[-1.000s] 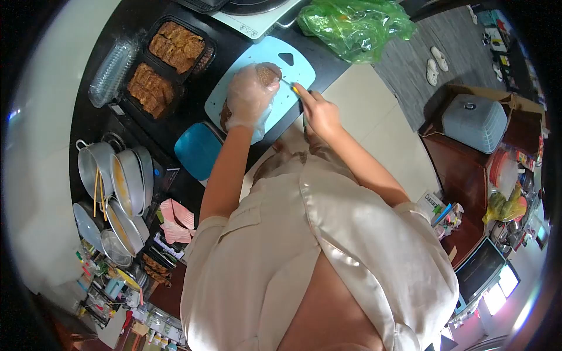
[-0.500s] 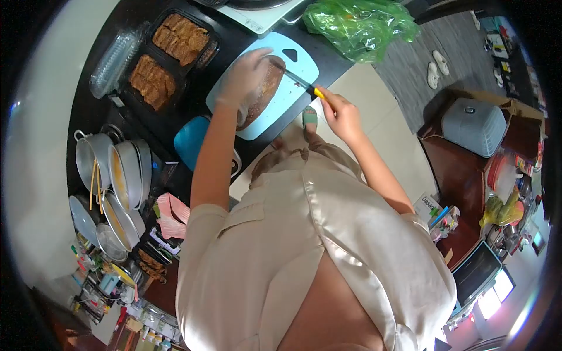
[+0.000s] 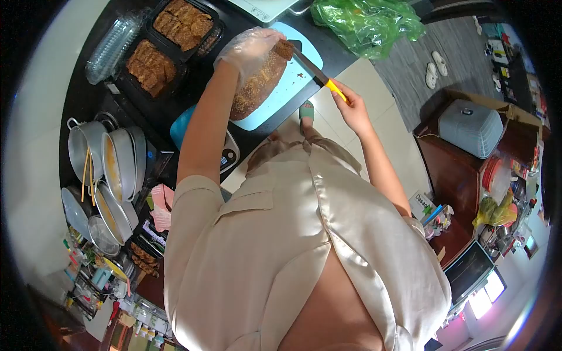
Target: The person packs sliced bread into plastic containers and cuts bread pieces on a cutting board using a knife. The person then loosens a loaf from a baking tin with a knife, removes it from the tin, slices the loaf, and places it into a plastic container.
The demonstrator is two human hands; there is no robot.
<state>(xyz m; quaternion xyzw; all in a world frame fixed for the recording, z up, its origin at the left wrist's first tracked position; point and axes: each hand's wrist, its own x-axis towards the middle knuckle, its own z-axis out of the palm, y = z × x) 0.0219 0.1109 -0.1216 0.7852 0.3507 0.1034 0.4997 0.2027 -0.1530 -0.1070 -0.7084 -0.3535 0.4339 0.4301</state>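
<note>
On a light blue cutting board (image 3: 298, 88) lies a brown loaf (image 3: 260, 88) with a pale, crumbly or seeded top. My left hand (image 3: 249, 50), in a clear plastic glove, grips the loaf's far end, its fingertips by a dark cut piece (image 3: 285, 49). My right hand (image 3: 351, 108) is bare and wrapped round the yellow handle of a knife (image 3: 313, 69). The blade points at that cut end, its tip close to the piece; whether they touch I cannot tell. Small crumbs are scattered on the board.
Left of the board stand black trays of sliced brown loaf (image 3: 151, 67) and a clear plastic lid (image 3: 114, 50). Stacked metal pans (image 3: 123, 167) and a kitchen scale (image 3: 229, 157) are nearer. A green plastic bag (image 3: 369, 26) lies at the counter's far right.
My left hand has moved to the loaf's far end, and more of the loaf's crumbly top now shows. The knife has shifted a little rightward, away from the loaf.
</note>
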